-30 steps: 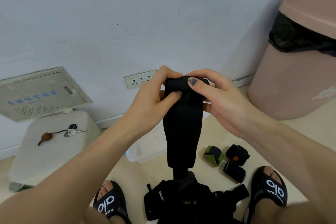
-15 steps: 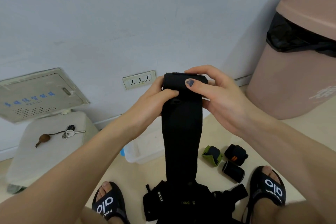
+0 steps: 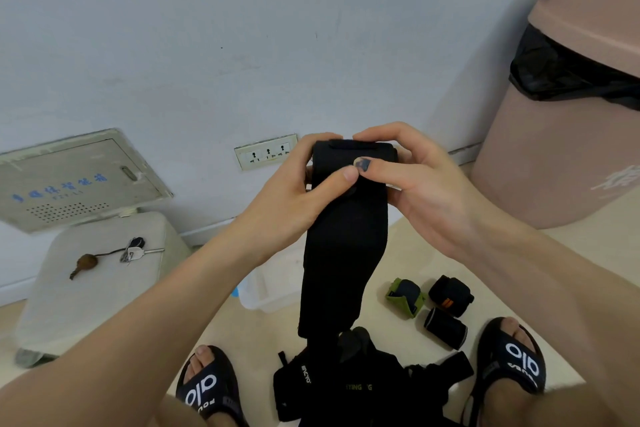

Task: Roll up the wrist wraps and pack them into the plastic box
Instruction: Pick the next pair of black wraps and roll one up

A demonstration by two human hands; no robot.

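A long black wrist wrap [image 3: 341,246] hangs in front of me, its top end wound into a small roll between both hands. My left hand [image 3: 294,198] pinches the roll from the left, thumb on its front. My right hand [image 3: 415,177] grips it from the right, thumb pressed beside the left thumb. The loose tail drops down to a heap of black wraps [image 3: 353,381] on the floor between my feet. Three rolled wraps lie on the floor at right: a green one [image 3: 405,296] and two black ones [image 3: 450,295] [image 3: 445,328]. The clear plastic box [image 3: 270,288] sits behind the hanging wrap, partly hidden.
A pink bin [image 3: 568,121] with a black liner stands at the right. A white stool [image 3: 97,274] with keys [image 3: 133,251] on it is at the left, below a wall panel [image 3: 69,180]. A wall socket [image 3: 266,156] is behind my hands. My sandalled feet [image 3: 207,388] [image 3: 512,360] flank the heap.
The roll at the top of the wrap has grown thicker as my hands turned it, and the hanging tail has come up shorter. My left thumb has shifted onto the roll's front.
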